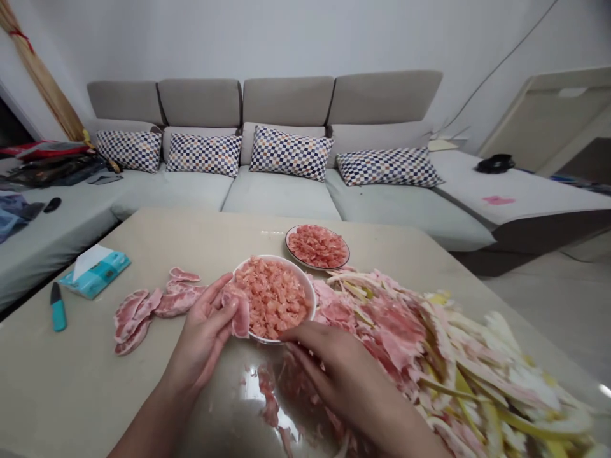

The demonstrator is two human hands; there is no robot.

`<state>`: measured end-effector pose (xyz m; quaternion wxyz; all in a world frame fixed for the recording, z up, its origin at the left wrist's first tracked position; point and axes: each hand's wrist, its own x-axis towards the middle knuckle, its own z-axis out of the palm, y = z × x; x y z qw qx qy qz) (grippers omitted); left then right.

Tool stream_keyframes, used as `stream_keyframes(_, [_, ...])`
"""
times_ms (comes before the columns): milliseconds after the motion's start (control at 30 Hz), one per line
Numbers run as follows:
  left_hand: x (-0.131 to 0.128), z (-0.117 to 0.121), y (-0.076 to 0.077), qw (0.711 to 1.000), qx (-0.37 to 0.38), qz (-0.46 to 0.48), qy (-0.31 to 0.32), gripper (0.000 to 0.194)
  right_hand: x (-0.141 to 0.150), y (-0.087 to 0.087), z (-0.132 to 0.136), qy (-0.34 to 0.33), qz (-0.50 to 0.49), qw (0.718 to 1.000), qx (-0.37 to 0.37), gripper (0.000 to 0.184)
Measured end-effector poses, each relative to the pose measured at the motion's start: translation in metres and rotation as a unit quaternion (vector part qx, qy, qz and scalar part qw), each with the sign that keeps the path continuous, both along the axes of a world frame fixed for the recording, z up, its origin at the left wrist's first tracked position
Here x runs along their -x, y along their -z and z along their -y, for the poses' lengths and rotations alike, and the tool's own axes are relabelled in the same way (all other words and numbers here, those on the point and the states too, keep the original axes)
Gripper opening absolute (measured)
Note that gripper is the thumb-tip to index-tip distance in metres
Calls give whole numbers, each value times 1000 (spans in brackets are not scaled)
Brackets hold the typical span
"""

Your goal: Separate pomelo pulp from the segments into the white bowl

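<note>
The left hand (203, 331) pinches a pink slice (241, 317), perhaps meat, by the white bowl (305, 286); the right hand (334, 375), apart, hides the bowl's near rim.

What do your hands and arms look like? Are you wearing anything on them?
The bare left hand and bare right hand have no gloves, and I can see no rings, watch or bracelet. The fingers look long and slim. The bare left forearm and bare right forearm show no sleeves in view.
</note>
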<state>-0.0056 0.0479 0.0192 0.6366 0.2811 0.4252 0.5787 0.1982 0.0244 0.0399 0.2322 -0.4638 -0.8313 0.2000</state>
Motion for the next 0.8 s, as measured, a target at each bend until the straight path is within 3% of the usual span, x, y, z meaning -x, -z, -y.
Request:
stream_keyframes(333, [-14,26,-5,998,-18,5,52,58,16,17,-7,46,-202,978,-9,19])
stream_keyframes(467, [-11,34,5,998,-33,-30,51,50,23,15,-5,21,-222,974,30,12])
stream_keyframes(633, [-8,28,21,994,-58,-88,42,43,30,20,-3,27,-241,970,-11,12])
stream_keyframes(800, [-8,22,25,991,-65,-117,15,32,32,28,-9,27,-248,968,-32,15])
